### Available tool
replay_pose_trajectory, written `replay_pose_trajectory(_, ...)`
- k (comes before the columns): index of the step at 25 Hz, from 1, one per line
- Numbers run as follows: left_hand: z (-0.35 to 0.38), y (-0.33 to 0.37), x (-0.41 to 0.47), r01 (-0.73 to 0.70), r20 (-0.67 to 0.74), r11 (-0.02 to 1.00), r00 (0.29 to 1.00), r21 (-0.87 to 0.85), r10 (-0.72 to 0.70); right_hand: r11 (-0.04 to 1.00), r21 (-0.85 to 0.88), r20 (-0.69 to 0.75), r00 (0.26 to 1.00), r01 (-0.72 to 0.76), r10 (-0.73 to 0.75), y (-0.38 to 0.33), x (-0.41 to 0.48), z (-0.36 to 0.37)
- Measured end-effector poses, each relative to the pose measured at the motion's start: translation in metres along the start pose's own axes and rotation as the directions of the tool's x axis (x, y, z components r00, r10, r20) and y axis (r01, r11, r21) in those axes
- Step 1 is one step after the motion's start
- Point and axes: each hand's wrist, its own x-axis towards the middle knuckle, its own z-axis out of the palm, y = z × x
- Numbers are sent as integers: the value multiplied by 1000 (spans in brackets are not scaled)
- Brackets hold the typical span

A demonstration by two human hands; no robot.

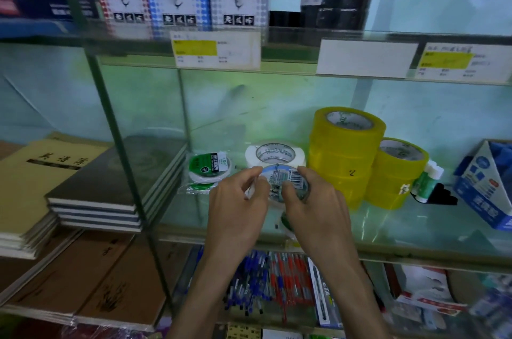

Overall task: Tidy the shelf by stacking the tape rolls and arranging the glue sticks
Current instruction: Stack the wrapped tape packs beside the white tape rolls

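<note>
Both hands hold a small tape roll with a blue-and-white barcode label (281, 176) over the glass shelf (388, 230). My left hand (238, 200) pinches its left edge; my right hand (307, 200) grips its right side. Just behind it sits a white tape roll (274, 154). A packaged green-labelled tape roll (209, 169) lies to the left. To the right stand a tall stack of yellow tape rolls (343, 155) and a shorter yellow stack (396, 175). Glue sticks (428, 180) with white caps lean beside the short stack.
A blue-and-white carton (482, 186) stands at the shelf's right end. Stacked notebooks (110, 186) fill the left compartment behind a glass divider (119, 144). Pens (271, 286) lie on the shelf below. The upper shelf edge carries price labels (216, 47).
</note>
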Motion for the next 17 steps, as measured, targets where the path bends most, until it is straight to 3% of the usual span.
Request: replay_pose_trajectory(17,-58,-40,38,78,-171,994,983,77,-64,995,58,213,973,81,-92,-32,18,87)
